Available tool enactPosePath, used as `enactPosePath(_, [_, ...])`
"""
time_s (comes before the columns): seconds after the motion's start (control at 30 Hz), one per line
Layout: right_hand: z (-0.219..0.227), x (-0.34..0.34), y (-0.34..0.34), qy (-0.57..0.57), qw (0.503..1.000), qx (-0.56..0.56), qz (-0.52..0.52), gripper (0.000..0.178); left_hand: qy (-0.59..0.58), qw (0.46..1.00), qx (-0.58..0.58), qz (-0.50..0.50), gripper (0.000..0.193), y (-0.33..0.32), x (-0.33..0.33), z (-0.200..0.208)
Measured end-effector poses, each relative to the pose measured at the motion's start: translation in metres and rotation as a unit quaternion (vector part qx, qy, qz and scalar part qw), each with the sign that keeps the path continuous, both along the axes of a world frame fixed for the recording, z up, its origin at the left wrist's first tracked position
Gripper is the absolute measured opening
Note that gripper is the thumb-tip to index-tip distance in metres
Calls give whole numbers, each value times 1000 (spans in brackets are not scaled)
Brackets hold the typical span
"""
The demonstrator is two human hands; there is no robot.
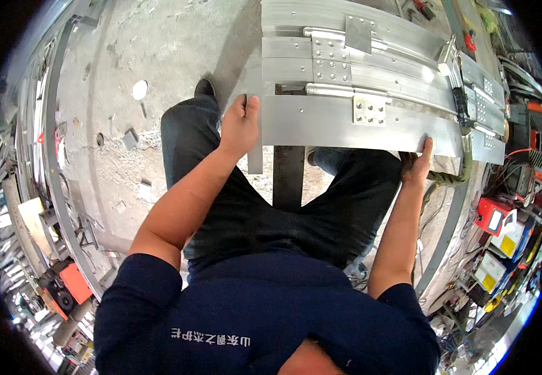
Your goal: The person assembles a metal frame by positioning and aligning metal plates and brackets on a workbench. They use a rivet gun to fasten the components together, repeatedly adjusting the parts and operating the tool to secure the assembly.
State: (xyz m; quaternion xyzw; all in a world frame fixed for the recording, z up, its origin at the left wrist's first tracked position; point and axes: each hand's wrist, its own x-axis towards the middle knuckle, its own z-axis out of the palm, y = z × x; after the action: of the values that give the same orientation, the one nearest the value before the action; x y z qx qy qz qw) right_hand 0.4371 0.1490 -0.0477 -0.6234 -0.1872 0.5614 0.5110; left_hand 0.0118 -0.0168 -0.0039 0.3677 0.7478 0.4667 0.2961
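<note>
The front metal plate point(321, 131) lies flat over a dark beam point(288, 178), which is mostly hidden beneath it. The right hand point(416, 169) pinches its near edge, thumb on top, the other fingers partly out of sight below. The left hand point(240, 131) has its thumb over a narrow strip point(255, 161) beside the plate's left end; whether its curled fingers close underneath, I cannot tell. Beyond lie rods point(330, 91) and more plates point(288, 48), the farthest cut off above. Rightward, past a red box point(491, 215), the clutter blurs toward the dark rim.
</note>
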Motion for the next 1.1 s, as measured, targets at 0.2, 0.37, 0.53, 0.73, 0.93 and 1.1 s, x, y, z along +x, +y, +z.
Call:
enactPosePath(0.2, [0, 0, -2, 5, 1000, 9, 17, 78, 18, 1000, 9, 2, 38, 2, -7, -16])
enactPosePath(0.37, [11, -9, -5, 26, 999, 2, 21, 64, 29, 1000, -1, 1, 37, 0, -5, -13])
enactPosePath(0.53, [17, -13, -5, 4, 1000, 5, 14, 65, 65, 998, -5, -5, 38, 2, -4, -11])
enactPosePath(0.73, [17, -11, -4, -15, 1000, -4, 6, 63, 48, 999, -18, -5, 39, 2, -1, -4])
enactPosePath(0.93, [23, -22, -9, -11, 1000, -13, 15, 66, 82, 996, -43, -6, 41, 2, -6, -3])
enactPosePath(1.1, [14, -13, -5, -22, 999, -7, 28, 69, 86, 995, -42, 1, 44, 6, -5, -6])
